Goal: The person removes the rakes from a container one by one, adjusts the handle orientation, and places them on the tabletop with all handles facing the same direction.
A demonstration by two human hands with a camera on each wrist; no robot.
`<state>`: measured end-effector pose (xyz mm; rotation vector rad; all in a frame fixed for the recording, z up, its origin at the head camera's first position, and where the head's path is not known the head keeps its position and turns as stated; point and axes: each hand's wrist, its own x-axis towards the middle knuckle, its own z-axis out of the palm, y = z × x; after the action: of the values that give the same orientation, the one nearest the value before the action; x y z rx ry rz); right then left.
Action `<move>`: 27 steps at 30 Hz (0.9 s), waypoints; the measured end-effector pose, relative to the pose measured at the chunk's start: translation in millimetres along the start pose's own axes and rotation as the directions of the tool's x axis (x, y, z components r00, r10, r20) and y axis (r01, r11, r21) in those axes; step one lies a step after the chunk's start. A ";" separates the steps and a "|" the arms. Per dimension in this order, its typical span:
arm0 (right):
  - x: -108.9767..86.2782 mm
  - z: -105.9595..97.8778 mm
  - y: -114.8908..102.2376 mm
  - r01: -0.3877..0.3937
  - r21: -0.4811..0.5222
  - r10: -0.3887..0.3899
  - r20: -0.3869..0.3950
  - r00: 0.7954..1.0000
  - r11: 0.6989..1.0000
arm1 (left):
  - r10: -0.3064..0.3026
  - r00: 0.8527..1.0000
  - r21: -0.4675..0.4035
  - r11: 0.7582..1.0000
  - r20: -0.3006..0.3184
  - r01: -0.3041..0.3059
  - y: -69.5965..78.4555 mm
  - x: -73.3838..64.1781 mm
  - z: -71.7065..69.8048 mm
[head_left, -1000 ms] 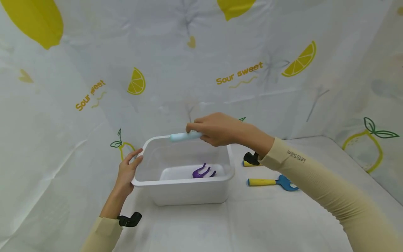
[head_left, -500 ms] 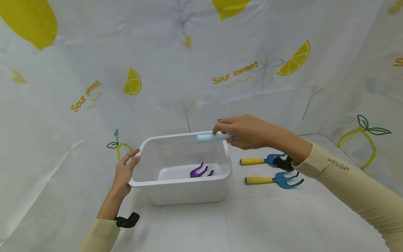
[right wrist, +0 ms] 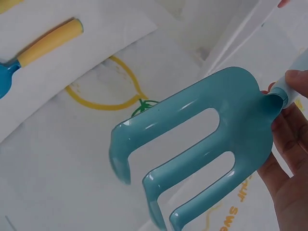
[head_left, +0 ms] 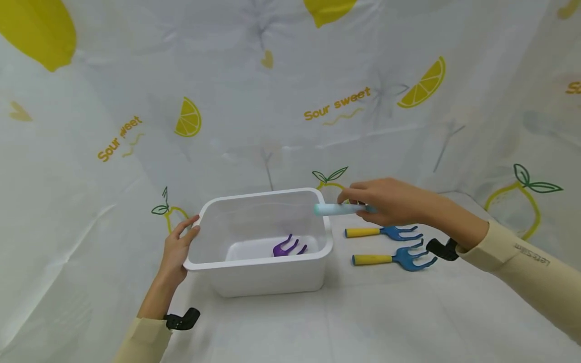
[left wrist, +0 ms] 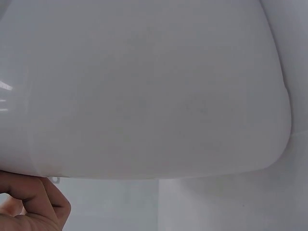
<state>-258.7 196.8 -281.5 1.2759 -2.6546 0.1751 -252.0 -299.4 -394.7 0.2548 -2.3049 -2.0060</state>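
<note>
In the head view my left hand [head_left: 174, 249] grips the left rim of a white plastic tub [head_left: 268, 280], and the left wrist view shows bent fingers [left wrist: 33, 202] against the tub's edge. My right hand [head_left: 390, 201] holds a hand cultivator by its pale blue handle [head_left: 338, 209], beyond the tub's right rim and above the surface. Its teal three-pronged head [right wrist: 240, 110] fills the right wrist view, prongs pointing away from the hand. Inside the tub lies a purple pronged head [head_left: 282, 251] of another cultivator; its handle is hidden by the front wall.
Two blue cultivators with yellow handles lie right of the tub: a nearer one [head_left: 374, 259] and a farther one [head_left: 363, 232], handles toward the tub. A white sheet [head_left: 281, 136] printed with lemons hangs behind and covers the surface.
My right hand has moved right with the cultivator, from over the tub to past its right rim, uncovering the two blue cultivators. My left hand keeps its hold on the tub.
</note>
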 end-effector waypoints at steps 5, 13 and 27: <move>-13.4 5.6 5.6 -0.028 0.007 0.028 0.018 0.999 1.000 | -0.007 1.000 -0.007 1.000 0.010 0.007 -0.8 0.0 -0.1; -33.5 19.1 13.8 -0.058 0.051 0.056 0.049 0.997 0.997 | -0.015 1.000 -0.007 1.000 0.003 0.015 -0.8 0.6 1.3; -72.7 60.4 27.0 -0.068 0.181 0.048 0.110 0.993 0.981 | -0.009 1.000 -0.013 1.000 -0.001 0.009 1.0 -0.7 -0.8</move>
<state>-242.7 257.4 -357.1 1.2949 -2.8238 0.3814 -251.3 -300.0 -393.5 0.2659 -2.2936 -2.0242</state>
